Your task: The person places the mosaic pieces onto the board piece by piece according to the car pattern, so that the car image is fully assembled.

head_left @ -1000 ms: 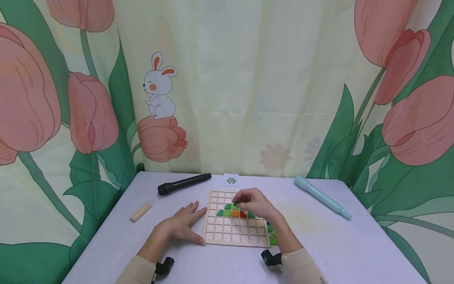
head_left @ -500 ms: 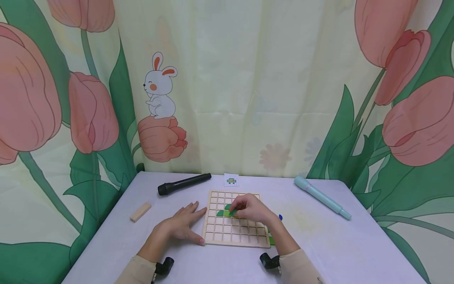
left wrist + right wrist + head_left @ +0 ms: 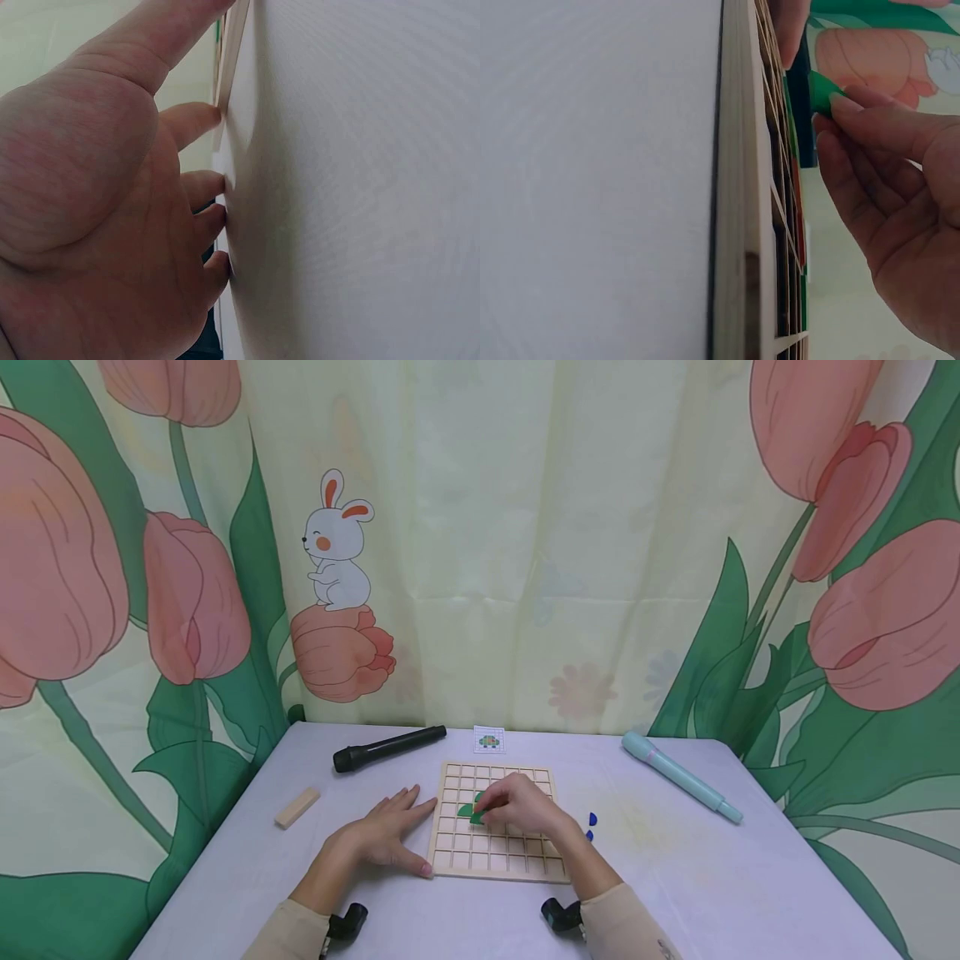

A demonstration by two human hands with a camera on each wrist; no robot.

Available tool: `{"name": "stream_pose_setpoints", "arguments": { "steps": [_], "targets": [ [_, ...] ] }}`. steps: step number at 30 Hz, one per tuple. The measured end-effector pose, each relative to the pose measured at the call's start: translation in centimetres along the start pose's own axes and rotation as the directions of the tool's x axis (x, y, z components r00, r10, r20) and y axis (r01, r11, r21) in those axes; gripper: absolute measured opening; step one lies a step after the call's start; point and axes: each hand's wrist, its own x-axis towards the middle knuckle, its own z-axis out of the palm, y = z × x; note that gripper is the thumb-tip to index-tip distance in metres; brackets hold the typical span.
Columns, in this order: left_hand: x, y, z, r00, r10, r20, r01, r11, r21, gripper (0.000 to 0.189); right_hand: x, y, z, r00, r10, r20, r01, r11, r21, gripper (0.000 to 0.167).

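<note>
My right hand (image 3: 521, 803) is over the middle of the wooden grid board (image 3: 491, 863), pinching a green quarter-round piece (image 3: 823, 91) between thumb and fingertips. In the right wrist view that piece stands just above the grid's surface. Another green piece (image 3: 465, 811) lies in the grid to the left of the pinched one. The right hand hides most of the coloured pieces in the head view; red and green edges show in the right wrist view. My left hand (image 3: 386, 831) rests with fingers spread on the white table, its thumb and index fingertips at the board's left edge.
Behind the board lies a small pattern card (image 3: 489, 740). A black microphone-shaped stick (image 3: 390, 749) and a wooden block (image 3: 297, 807) lie to the left. On the right are small blue pieces (image 3: 592, 819) and a pale teal tube (image 3: 682, 777).
My right hand has moved from the grid's upper part down and left with the green piece, uncovering the blue pieces on the right. The left hand has stayed in place.
</note>
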Motion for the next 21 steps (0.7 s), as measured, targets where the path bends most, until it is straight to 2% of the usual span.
{"name": "stream_pose_setpoints", "arguments": {
  "steps": [3, 10, 17, 21],
  "targets": [
    [0.1, -0.1, 0.1, 1.0, 0.002, 0.0, -0.002, 1.0, 0.003, 0.114, 0.3, 0.0, 0.2, 1.0, -0.005, 0.005, 0.005, 0.999, -0.032, 0.012],
    [0.0, -0.1, 0.0, 1.0, -0.002, 0.0, 0.002, 1.0, -0.007, 0.114, 0.7, -0.7, 0.7, 0.999, 0.045, 0.018, -0.043, 0.995, -0.092, 0.016],
    [0.0, -0.2, 0.1, 1.0, 0.009, 0.0, -0.009, 1.0, -0.009, 0.114, 1.1, -0.7, 1.2, 0.998, 0.037, 0.048, -0.034, 0.997, -0.073, 0.014],
    [-0.1, -0.1, 0.0, 1.0, 0.003, 0.001, -0.003, 1.0, -0.01, 0.114, 1.4, -0.8, 1.3, 0.999, 0.023, 0.036, -0.02, 0.996, -0.088, 0.012]
  ]
}}
